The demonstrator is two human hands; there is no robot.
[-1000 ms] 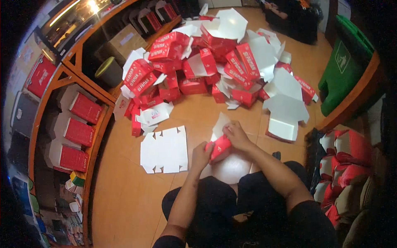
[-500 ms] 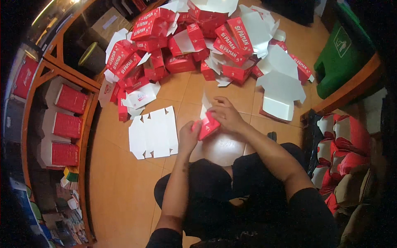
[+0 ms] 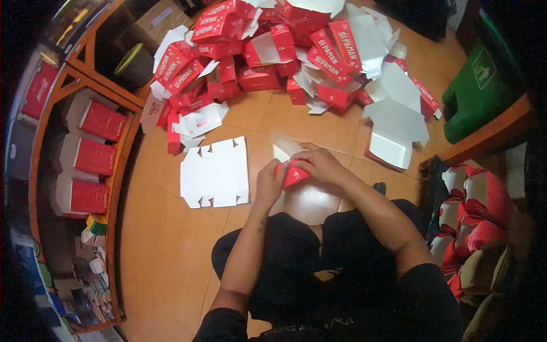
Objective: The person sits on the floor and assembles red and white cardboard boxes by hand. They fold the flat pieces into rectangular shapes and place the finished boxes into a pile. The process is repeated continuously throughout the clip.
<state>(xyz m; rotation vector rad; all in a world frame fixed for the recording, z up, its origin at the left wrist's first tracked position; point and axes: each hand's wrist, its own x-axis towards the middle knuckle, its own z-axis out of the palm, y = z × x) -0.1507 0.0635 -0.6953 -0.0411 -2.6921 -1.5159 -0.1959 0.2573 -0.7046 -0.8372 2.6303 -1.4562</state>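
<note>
I sit on an orange tiled floor and hold a partly folded red and white carton (image 3: 292,170) in front of my knees. My left hand (image 3: 270,183) grips its left side. My right hand (image 3: 320,163) covers its top and right side, so most of the carton is hidden. A white flap sticks up behind my fingers. A flat white die-cut carton blank (image 3: 215,172) lies on the floor just left of my left hand.
A large heap of red and white cartons (image 3: 273,54) fills the floor ahead. An open white carton (image 3: 393,131) lies to the right. A wooden shelf (image 3: 85,148) with red boxes stands left, a green bin (image 3: 476,94) far right, stacked folded cartons (image 3: 470,211) beside my right knee.
The view has tilted, so the heap sits higher in the picture. My hands have kept hold of the carton and turned it slightly between them.
</note>
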